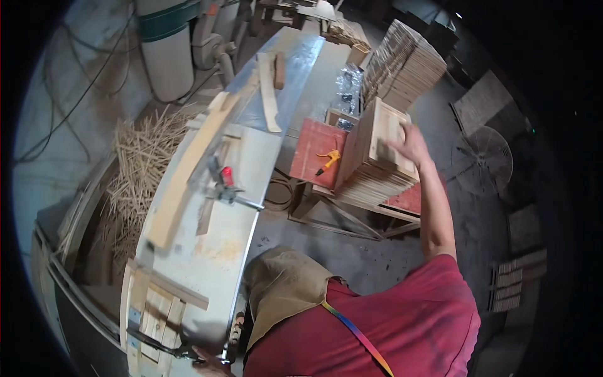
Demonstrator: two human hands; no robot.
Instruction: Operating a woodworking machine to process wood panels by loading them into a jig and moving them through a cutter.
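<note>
My right hand (407,147) is at the top of a tall stack of light wooden boards (389,139), fingers apart and reaching over it. My left hand (210,361) is low on the workbench, fingers curled at the end of a black metal clamp (157,342), partly hidden. That clamp crosses a small wooden frame with slats (162,317). Farther up the bench (223,250) lie a long wooden strip (181,196), a metal tool with a red part (227,178) and shorter pieces. A yellow-and-black air blow gun (328,161) rests on a red board (308,141) left of the stack.
A pile of thin offcuts (141,169) is left of the bench, by hanging cables and a machine with a white bag (163,56). Another board stack (402,60) stands behind mine. A floor fan (487,160) and more stacked slats (512,283) are at right.
</note>
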